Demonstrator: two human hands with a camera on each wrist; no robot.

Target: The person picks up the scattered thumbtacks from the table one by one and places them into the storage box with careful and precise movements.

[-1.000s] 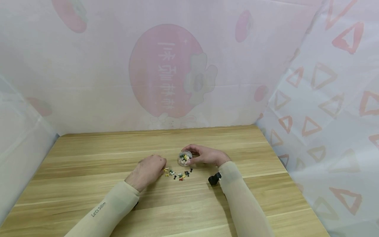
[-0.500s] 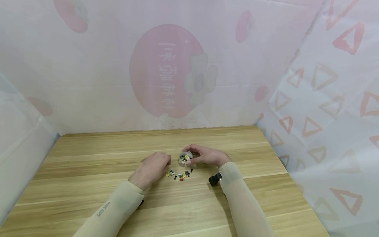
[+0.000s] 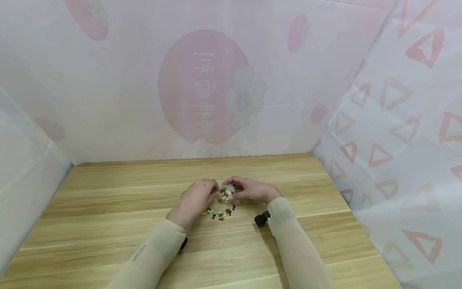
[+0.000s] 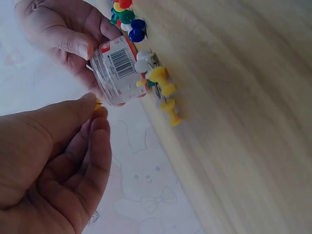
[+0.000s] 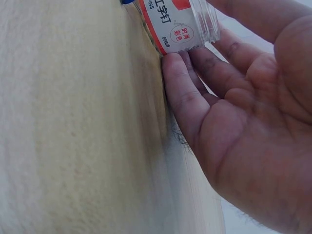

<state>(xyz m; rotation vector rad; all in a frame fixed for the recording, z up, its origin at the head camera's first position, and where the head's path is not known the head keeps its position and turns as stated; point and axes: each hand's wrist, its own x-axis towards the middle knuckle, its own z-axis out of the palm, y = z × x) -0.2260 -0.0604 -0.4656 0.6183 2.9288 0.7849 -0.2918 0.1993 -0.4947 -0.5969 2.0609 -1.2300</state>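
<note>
My left hand (image 3: pixel 196 200) is beside the mouth of a clear plastic jar (image 3: pixel 224 201), its thumb and fingertips pinching a yellow push pin (image 4: pixel 98 104). Most of that pin is hidden by the fingers. My right hand (image 3: pixel 254 190) holds the jar from the right side, thumb at the near side and fingers round the back. A white and red label with a barcode (image 4: pixel 122 63) wraps the jar. Multicoloured push pins lie inside it in the head view. On the table just in front, several loose push pins (image 3: pixel 221 218) are scattered, yellow, white, green, blue and red.
The wood-grain table (image 3: pixel 108 200) reaches back to a printed curtain (image 3: pixel 126 100), with another sheet (image 3: pixel 397 140) along the right. A small black camera (image 3: pixel 261 218) sits on the right wrist, just over the tabletop.
My left hand has moved right and away from the loose push pins, up to the jar, carrying the yellow push pin. The right hand and jar have stayed put.
</note>
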